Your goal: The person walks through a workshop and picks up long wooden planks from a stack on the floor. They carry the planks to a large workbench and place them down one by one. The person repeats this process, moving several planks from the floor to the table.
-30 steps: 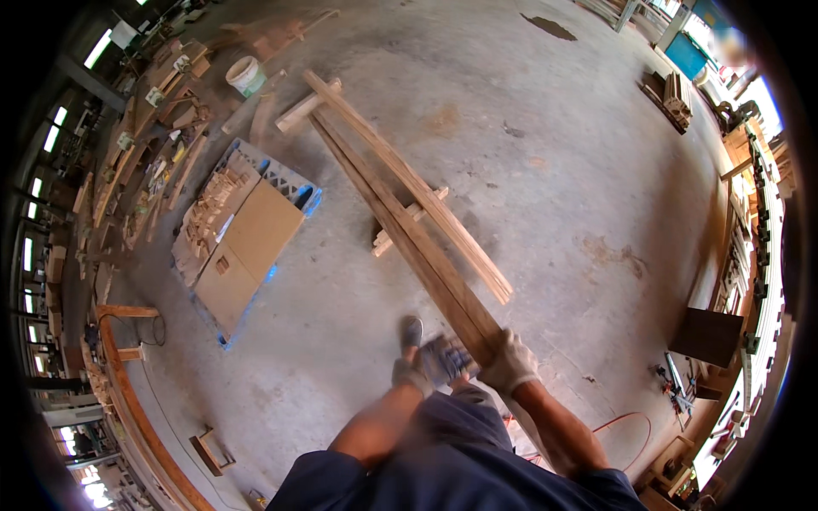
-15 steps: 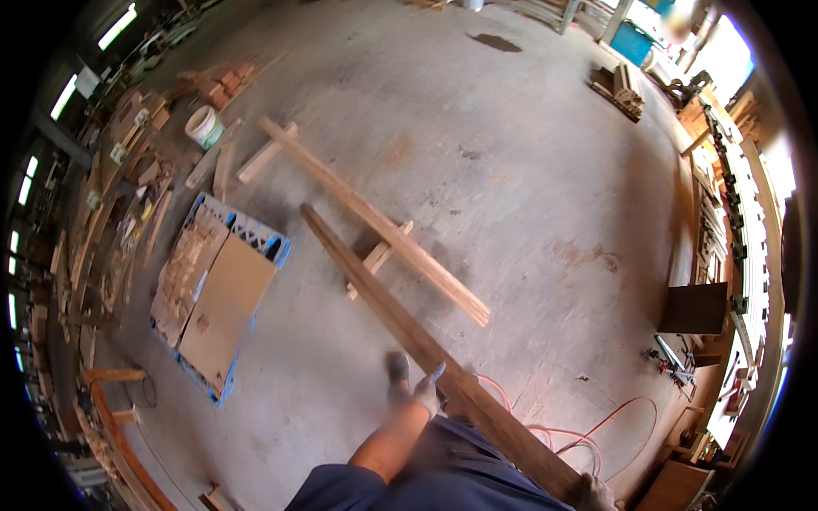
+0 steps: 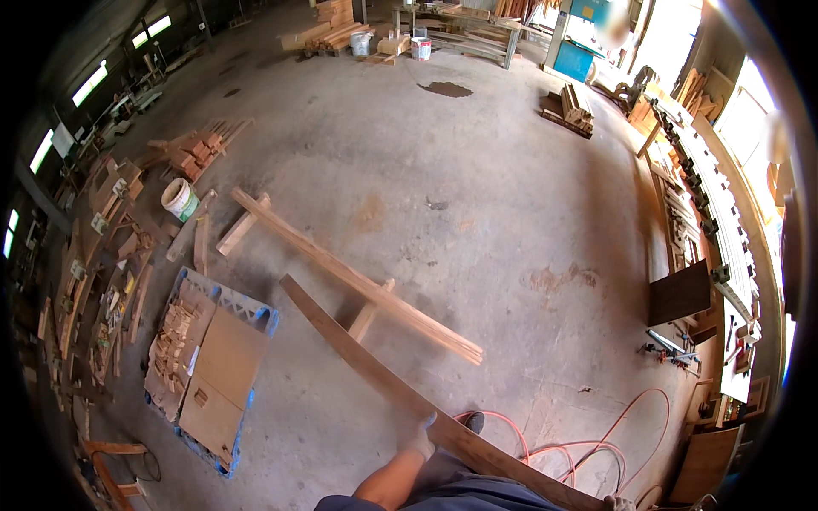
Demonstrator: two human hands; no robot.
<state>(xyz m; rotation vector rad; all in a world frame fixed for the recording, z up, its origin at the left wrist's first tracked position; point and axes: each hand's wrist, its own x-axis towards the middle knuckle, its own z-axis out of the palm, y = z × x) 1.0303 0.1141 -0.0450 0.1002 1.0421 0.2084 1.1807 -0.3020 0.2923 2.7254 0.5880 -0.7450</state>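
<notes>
A long brown wooden board (image 3: 358, 356) runs slantwise from my body toward the far left, held above the floor. My left hand (image 3: 419, 439), in a light glove with a blue fingertip, is closed on its left edge at about mid-length. At the lower edge of the picture my right hand (image 3: 619, 504), also gloved, grips the near end; most of it is cut off. Beyond the board, a paler stack of long planks (image 3: 349, 272) lies across two short wooden bearers, the nearer bearer (image 3: 365, 318) partly hidden by the board.
A blue pallet (image 3: 266, 320) with cardboard and wood offcuts lies at left, near a white bucket (image 3: 179, 201). A red hose (image 3: 596, 444) coils on the floor at right, beside my shoe (image 3: 475, 422). A long workbench with clamps (image 3: 711, 213) lines the right side.
My view has tilted up, showing more of the far floor. The board has turned, so its broad face shows more. A shoe now shows on the board's right side instead of its left.
</notes>
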